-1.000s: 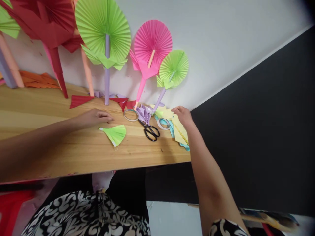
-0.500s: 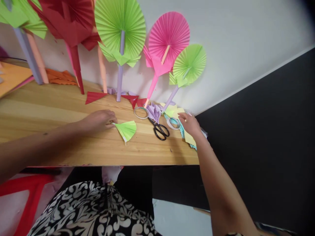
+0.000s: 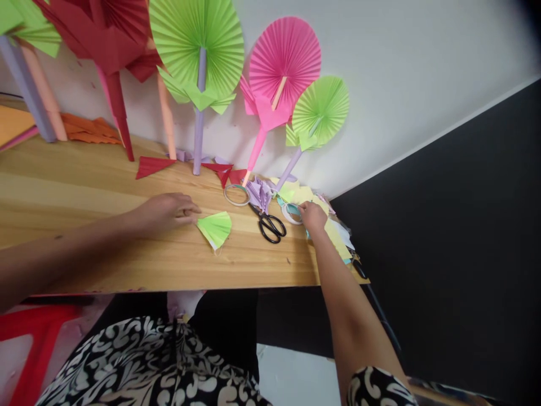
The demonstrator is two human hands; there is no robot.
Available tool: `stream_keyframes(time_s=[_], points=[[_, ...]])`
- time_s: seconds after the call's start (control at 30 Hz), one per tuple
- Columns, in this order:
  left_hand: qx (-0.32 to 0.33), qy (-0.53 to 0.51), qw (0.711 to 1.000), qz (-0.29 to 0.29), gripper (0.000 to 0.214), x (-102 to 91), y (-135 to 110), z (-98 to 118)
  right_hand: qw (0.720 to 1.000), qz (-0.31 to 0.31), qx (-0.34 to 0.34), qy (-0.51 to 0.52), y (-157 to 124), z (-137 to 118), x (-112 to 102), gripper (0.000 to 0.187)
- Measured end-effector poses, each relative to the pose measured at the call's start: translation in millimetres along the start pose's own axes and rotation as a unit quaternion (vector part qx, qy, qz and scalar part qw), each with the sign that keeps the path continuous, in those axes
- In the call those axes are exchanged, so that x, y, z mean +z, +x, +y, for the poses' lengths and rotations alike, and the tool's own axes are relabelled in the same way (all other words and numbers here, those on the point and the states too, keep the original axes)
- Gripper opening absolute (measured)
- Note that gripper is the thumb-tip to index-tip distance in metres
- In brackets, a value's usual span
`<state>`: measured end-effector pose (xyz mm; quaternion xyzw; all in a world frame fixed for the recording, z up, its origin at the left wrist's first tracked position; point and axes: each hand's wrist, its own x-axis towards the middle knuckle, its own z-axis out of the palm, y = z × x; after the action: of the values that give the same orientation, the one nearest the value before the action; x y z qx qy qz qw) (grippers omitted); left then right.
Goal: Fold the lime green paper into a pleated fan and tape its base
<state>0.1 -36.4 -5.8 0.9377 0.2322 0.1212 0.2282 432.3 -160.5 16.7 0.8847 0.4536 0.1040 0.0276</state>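
Note:
My left hand rests low over the wooden table, fingers stretched out, with the fingertips at the narrow end of a small pleated green paper fan. The fan lies on the wood, with a white edge and a thin loop at its lower side. Off to the right, my right hand pinches the edge of a white roll of tape. Black-handled scissors lie between the hands, blades partly under a pleated lilac paper piece. Another tape ring lies left of it.
Large paper fans on rolled sticks lean against the wall: a green fan, a pink fan, a smaller green fan and a red one. Yellow paper scraps cover the right end. Red scraps lie along the back.
My right hand has moved down and left onto the roll of tape. My left hand's fingers have loosened from the small green fan, which lies slightly turned. The view has shifted a little.

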Motion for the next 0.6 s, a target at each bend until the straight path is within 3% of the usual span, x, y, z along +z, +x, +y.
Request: stream_keyframes(time_s=[0.27,0.47,0.6], points=[[-0.07,-0.103,0.992,0.027,0.05,-4.7,3.1,-9.9,0.998,0.027,-0.016,-0.051,-1.6,9.2,-13.3,0.029],[-0.052,-0.119,0.991,0.02,0.04,-1.9,9.8,-6.9,0.996,0.048,-0.031,-0.07,-13.6,3.6,-26.5,0.029],[-0.034,-0.12,0.992,0.035,0.04,-6.3,9.9,-4.7,0.997,0.054,0.001,-0.052,-13.0,9.4,-55.6,0.029]])
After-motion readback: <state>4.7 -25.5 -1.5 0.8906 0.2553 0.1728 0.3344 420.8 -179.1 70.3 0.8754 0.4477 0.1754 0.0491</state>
